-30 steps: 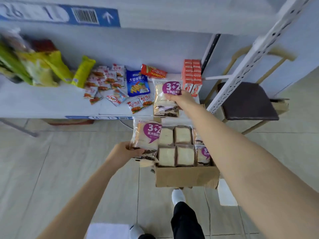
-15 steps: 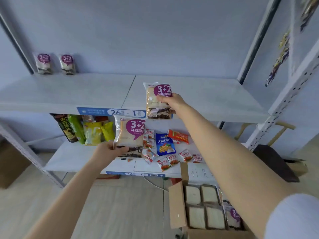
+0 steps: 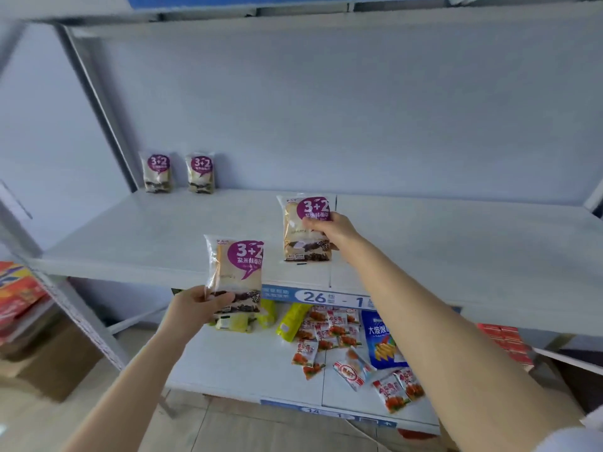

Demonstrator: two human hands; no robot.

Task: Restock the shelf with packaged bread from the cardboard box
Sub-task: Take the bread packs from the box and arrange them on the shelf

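place: shop stockroom | evidence: metal shelf (image 3: 163, 243), numbered shelf label (image 3: 326, 296), packaged snacks (image 3: 329, 331)

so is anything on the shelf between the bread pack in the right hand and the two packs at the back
Nothing visible does: only bare shelf lies between the bread pack in the right hand and the two standing packs at the back left.

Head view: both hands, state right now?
Left hand: holding a bread pack by its lower left corner.
Right hand: holding a second bread pack, upright over the shelf.
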